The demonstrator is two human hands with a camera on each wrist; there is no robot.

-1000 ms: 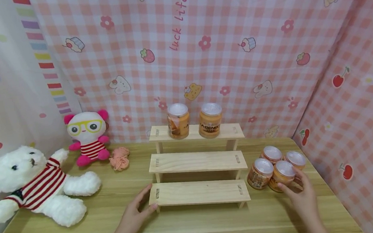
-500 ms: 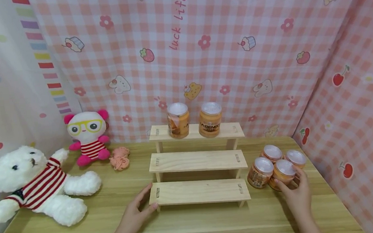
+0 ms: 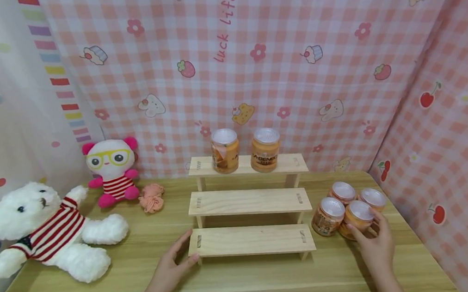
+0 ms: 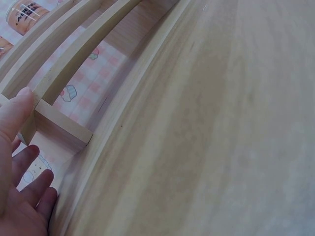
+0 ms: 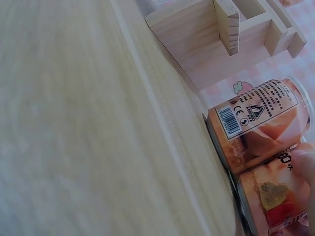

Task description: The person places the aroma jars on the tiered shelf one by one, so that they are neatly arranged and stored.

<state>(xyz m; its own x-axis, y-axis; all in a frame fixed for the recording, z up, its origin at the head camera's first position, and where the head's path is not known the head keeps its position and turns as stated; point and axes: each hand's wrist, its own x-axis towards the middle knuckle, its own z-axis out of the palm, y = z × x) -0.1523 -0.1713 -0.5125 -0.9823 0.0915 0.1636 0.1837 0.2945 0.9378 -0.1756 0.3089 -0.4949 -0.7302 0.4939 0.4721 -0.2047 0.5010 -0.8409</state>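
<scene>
A wooden three-step display stand (image 3: 250, 240) stands on the table. My left hand (image 3: 170, 268) holds the left end of its lowest step, thumb at the front corner and index finger at the back corner. In the left wrist view, the thumb (image 4: 18, 110) lies against the wood and the other fingers spread beside it. My right hand (image 3: 375, 246) grips an orange-labelled jar (image 3: 359, 216) with a clear lid, thumb and fingers on opposite sides. Against it in the right wrist view stands another jar (image 5: 266, 125) showing a barcode. Two similar jars are behind these.
On the top step stand a left jar (image 3: 224, 151) and a right jar (image 3: 265, 150). To the left are a white teddy bear (image 3: 53, 233) in a striped shirt, a pink-eared plush toy (image 3: 112, 170) and a ball of peach yarn (image 3: 152, 198). Checked cloth (image 3: 287, 85) hangs behind the table.
My right thumb has moved in against the front of the jar, and the hand has closed round it. The left hand and the stand have stayed in place.
</scene>
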